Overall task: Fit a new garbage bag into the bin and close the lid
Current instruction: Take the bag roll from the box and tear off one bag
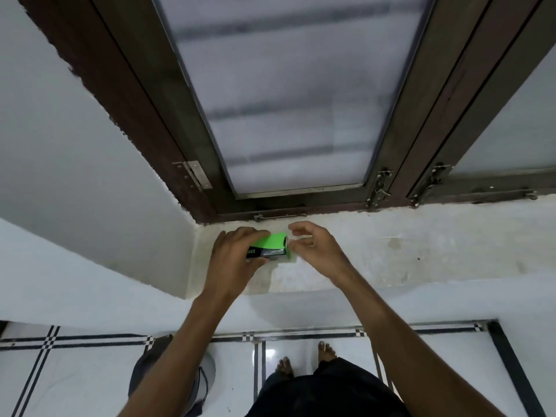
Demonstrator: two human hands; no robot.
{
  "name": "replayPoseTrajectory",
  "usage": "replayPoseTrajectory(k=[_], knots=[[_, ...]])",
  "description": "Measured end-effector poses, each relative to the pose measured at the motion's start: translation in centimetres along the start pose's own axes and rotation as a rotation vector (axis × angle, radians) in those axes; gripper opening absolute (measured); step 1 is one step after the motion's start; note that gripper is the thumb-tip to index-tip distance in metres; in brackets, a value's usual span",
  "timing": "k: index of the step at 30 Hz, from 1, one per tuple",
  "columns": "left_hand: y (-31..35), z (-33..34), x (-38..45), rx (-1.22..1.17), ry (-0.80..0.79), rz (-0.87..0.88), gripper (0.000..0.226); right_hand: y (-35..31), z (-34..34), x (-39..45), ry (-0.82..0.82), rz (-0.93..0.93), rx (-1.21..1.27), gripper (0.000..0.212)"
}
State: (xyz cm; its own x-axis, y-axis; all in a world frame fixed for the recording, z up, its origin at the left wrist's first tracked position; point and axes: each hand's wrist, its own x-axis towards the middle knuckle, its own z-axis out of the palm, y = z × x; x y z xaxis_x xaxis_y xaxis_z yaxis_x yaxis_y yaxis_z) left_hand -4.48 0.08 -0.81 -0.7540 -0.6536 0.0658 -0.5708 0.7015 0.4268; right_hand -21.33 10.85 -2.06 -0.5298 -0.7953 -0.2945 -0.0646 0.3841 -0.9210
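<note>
We are standing barefoot on the white tiled floor (pixel 301 353) with its black border lines, and down at our left, partly hidden behind our forearm, a grey, rounded thing with a dark cover is showing, which we are taking to be the bin (pixel 207 371), though we cannot tell from here whether it is lined or whether its lid is up. Reaching forward over the pale sill (pixel 406 251), we are gripping a green box (pixel 270 246) of bags in our left hand (pixel 231 260), fingers curled over its top and thumb underneath, holding it just above or on the sill at the corner by the wall; which of the two we cannot say. Our right hand (pixel 316 248) is hovering at the box's open end, fingers loosely curled and spread, thumb and fingertips close to the flap but holding nothing that we can make out. Beyond, the dark wooden window frame (pixel 391 164) and its frosted pane (pixel 294 100) are rising over us. By our reading, the job is only beginning: no bag is out of the box yet, and drawing one, opening it, fitting it into the bin and shutting the lid are all lying ahead.
</note>
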Motion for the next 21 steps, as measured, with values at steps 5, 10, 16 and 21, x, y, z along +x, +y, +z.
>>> replayPoseTrajectory(k=[5,10,16,21], knots=[[1.1,-0.6,1.4,-0.004,-0.025,0.111,0.057,0.6,-0.8,-0.2,0.0,0.04,0.08,0.047],[1.7,-1.1,1.7,0.061,-0.032,0.208,0.057,1.0,-1.1,-0.8,0.143,0.065,0.133,0.031],[3.2,-1.5,2.8,0.059,-0.035,0.301,0.058,-0.1,-1.5,-1.8,0.102,0.046,0.256,0.035],[4.0,-1.6,3.0,0.087,-0.063,0.299,0.057,0.3,-2.8,-1.9,0.182,0.016,0.135,0.033]])
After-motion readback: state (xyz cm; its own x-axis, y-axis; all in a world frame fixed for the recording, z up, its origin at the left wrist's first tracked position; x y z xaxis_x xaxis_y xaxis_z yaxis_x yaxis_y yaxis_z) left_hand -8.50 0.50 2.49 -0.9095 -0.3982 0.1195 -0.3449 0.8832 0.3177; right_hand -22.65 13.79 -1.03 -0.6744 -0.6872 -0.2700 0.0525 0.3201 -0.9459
